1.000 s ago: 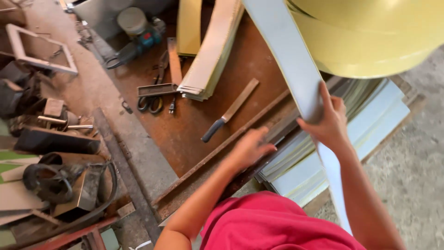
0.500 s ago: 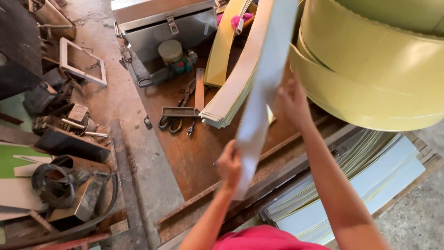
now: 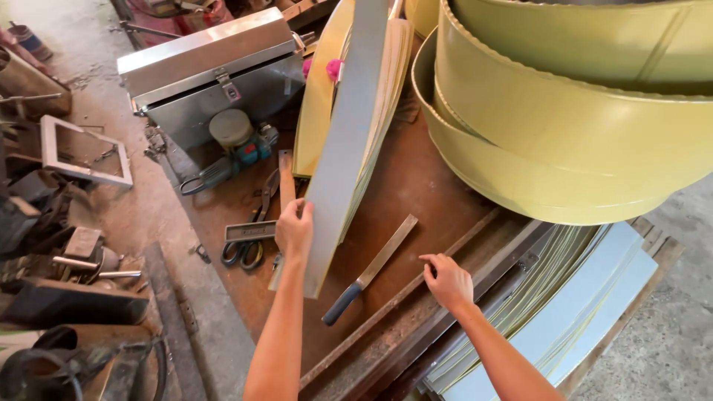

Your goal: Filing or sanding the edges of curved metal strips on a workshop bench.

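The grey metal strip (image 3: 343, 148) stands nearly on edge over the rusty workbench (image 3: 416, 186), its lower end low near the bench and its length running up and away against a stack of similar curved strips (image 3: 386, 96) with pale yellow faces. My left hand (image 3: 294, 229) has it by the lower edge, fingers wrapped round the rim and thumb on the near face, closed firmly on the sheet; I'd judge that low grip is there to steady the long piece while it leans on the stack. My right hand (image 3: 448, 280) is off the strip, fingers loosely curled and holding nothing, hovering just above the bench beside a raised steel rail (image 3: 416, 297). I think the fingertips brush the rail, though the angle is too steep to be sure.

Between my hands lies a flat blade with a dark handle (image 3: 369, 270), on the bench and apart from both. Left of the strip, tin snips (image 3: 249, 238) rest beside a small teal power tool (image 3: 238, 145), and behind them sits a latched metal toolbox (image 3: 212, 70). Large yellow curved drums (image 3: 564, 134) fill the right side, nested one over another. Below them more flat sheets (image 3: 564, 312) are stacked over the bench edge.
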